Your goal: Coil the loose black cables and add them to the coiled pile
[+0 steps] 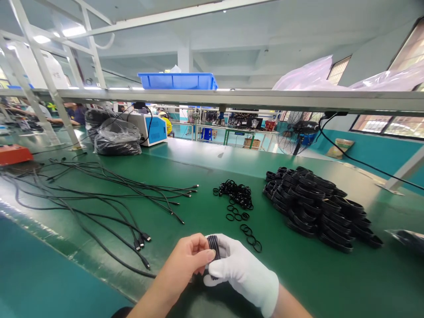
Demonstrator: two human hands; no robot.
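A coiled black cable (213, 245) is held between my two hands, low in the middle of the head view. My bare left hand (191, 256) is closed, its thumb pressed on the coil. On the other side, my right hand (233, 265) in a white glove has its fingers wrapped round the same coil. Part of the coil is hidden behind the fingers. Just beyond my hands, several loose black rings (251, 237) lie on the green table (212, 172), with a heap of small black rings (235, 193) behind them.
To the left, several long black cables (115, 216) stretch across the table. A large pile of coiled black cables (311, 198) stands at right. Farther back are a bagged black bundle (117, 137) and a blue-and-white machine (153, 129). Overhead, a shelf (245, 96) carries a blue bin (177, 81).
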